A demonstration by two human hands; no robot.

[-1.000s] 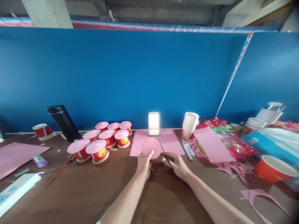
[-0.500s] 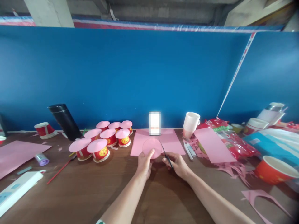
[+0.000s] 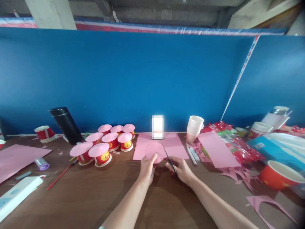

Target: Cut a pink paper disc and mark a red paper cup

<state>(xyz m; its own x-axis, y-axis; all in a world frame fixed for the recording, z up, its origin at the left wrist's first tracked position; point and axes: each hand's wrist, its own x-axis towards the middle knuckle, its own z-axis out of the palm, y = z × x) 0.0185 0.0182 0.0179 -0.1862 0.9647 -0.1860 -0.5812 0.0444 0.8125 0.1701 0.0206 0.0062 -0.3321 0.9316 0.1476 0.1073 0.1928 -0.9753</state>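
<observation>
From here I see, over the brown bench [image 3: 166,203], the left hand [image 3: 147,169] pinching a pink paper disc [image 3: 152,150], the right hand [image 3: 181,169] gripping dark scissors [image 3: 171,164] just beside it, and pink-topped red cups [image 3: 103,156] grouped near a black bottle [image 3: 67,126]

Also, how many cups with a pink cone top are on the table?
8 cups: three at the back, three in the middle, two in front, all left of the left hand. No others show.

Black flask [image 3: 66,125] over at the back left of the worktop [image 3: 71,203], blue partition [image 3: 152,73] rising behind! Down at front left, a white power strip [image 3: 20,197]; across on the right, an orange tub [image 3: 274,176] sits just before a blue package [image 3: 269,146].
</observation>
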